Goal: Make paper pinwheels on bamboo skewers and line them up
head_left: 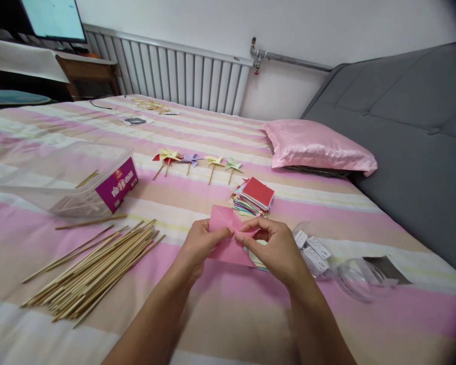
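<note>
A pink paper square (pixel 233 252) with cut flaps is held up over the bed between both hands. My left hand (pixel 200 242) pinches its left side, the thumb pressing near the middle of the sheet. From the right, my right hand (pixel 275 243) has thumb and fingertips closed on a flap bent in toward the centre. Just beyond the pink paper lies a stack of coloured paper squares (pixel 256 193) with a red one on top. Part of another small pile of pale paper (pixel 261 256) shows beneath my right hand.
Wooden sticks (pixel 102 268) lie in a bundle at left, before a clear plastic box (pixel 61 195) holding more sticks. Several paper pinwheels (pixel 192 160) lie farther back. At right are small white boxes (pixel 315 256), a clear round container (pixel 359 279) and a pink pillow (pixel 319 147).
</note>
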Demonstrator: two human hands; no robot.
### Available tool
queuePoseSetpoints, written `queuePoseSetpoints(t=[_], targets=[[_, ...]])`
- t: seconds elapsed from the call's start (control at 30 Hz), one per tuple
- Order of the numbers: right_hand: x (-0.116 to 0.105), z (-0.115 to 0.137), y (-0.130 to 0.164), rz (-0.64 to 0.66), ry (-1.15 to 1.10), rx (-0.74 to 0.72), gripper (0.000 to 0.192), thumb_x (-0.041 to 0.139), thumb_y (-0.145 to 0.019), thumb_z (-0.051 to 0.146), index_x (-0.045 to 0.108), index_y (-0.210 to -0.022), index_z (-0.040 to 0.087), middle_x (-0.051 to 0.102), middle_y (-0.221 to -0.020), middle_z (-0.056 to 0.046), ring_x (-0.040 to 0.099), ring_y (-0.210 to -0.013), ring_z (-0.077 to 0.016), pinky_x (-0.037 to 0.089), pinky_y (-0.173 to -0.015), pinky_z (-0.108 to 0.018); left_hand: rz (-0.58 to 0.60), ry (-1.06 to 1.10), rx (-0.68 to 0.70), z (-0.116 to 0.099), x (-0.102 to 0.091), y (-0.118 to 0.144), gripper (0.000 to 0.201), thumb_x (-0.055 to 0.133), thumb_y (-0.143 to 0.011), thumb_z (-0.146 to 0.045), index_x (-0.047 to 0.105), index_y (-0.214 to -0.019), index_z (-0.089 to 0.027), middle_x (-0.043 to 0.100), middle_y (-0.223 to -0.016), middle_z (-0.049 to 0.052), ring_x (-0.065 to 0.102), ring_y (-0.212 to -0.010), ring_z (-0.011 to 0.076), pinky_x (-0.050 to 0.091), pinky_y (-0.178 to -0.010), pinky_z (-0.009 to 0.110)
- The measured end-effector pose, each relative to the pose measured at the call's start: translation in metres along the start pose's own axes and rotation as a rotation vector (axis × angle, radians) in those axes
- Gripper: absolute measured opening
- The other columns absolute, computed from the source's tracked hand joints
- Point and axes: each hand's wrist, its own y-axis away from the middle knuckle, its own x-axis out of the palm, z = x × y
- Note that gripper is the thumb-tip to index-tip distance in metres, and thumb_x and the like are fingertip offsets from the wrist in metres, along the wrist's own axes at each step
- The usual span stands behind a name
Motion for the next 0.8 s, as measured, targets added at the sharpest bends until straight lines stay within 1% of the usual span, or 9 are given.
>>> queuePoseSetpoints(t=[0.1,0.17,0.3,0.5,0.8], targets=[[0.0011,0.0000,-0.0002,-0.015,0.023,0.010,0.017,0.065,-0.072,0.033,0.066,-0.072,0.016,0.069,-0.074,-0.005,0.064,-0.068,-0.0182,0.051,-0.064,-0.028,0.018,0.006,0.023,0.0011,0.0002,0.0007,0.016,0.067,-0.060,-0.025,0.059,-0.057,-0.011,0.053,-0.050,-0.002,0.044,-0.045,0.0079,0.030,-0.046,0.019],[0.0016,-0.0001,0.0002,-0.022,0.044,0.012,0.017,0.064,-0.072,0.033,0.067,-0.071,0.016,0.069,-0.073,-0.005,0.064,-0.068,-0.0182,0.050,-0.063,-0.028,0.029,0.005,0.028,0.0017,0.0002,0.0010,0.016,0.066,-0.061,-0.025,0.059,-0.057,-0.011,0.052,-0.050,-0.002,0.043,-0.044,0.0076,0.029,-0.046,0.019],[0.0019,-0.0003,0.0017,-0.037,0.083,0.016,0.015,0.063,-0.073,0.031,0.068,-0.069,0.017,0.070,-0.071,-0.005,0.064,-0.067,-0.0186,0.050,-0.063,-0.028,0.034,-0.005,0.018,0.0011,0.0007,0.0016,0.016,0.065,-0.062,-0.027,0.060,-0.060,-0.012,0.054,-0.052,-0.001,0.044,-0.045,0.0085,0.029,-0.047,0.020],[0.0017,-0.0002,0.0011,-0.053,0.101,0.008,0.014,0.063,-0.072,0.030,0.070,-0.069,0.018,0.071,-0.069,-0.005,0.065,-0.065,-0.0193,0.050,-0.062,-0.028,0.024,0.006,0.019,-0.0017,0.0020,0.0030,0.018,0.068,-0.058,-0.028,0.063,-0.063,-0.011,0.058,-0.054,0.001,0.048,-0.046,0.0110,0.031,-0.047,0.021],[0.0018,-0.0006,0.0024,-0.053,0.106,0.018,0.014,0.063,-0.071,0.029,0.070,-0.067,0.018,0.070,-0.066,-0.004,0.064,-0.063,-0.0190,0.049,-0.060,-0.028,0.039,0.000,0.015,0.0015,0.0013,0.0016,0.016,0.064,-0.063,-0.027,0.060,-0.062,-0.012,0.054,-0.052,-0.001,0.045,-0.045,0.0093,0.031,-0.048,0.021]])
